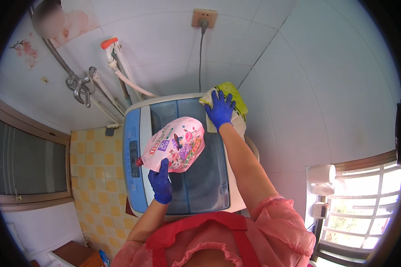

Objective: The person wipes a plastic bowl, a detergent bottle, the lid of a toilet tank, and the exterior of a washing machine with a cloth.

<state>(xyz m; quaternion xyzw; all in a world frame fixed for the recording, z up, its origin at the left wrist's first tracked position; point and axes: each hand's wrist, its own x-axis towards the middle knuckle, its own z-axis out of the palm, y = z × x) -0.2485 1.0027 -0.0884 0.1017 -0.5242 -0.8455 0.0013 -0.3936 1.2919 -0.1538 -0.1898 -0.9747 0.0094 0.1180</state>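
Observation:
Below me stands a top-loading washing machine [200, 197] with a blue control panel and a dark see-through lid. My left hand [160, 183], in a blue glove, grips a pink refill pouch [173, 145] near its lower left edge, over the lid. The pouch has a dark red cap and bears flower prints and writing. My right hand [221, 110], also gloved in blue, lies spread flat on a green and white cloth [235, 96] at the machine's far right corner. Part of the cloth hangs past the corner.
A grey cord runs from a wall socket [204, 18] down behind the machine. Pipes and a tap with an orange handle [109, 43] line the wall at the back left, beside a metal mixer tap [78, 86]. A barred window [361, 207] is at the right.

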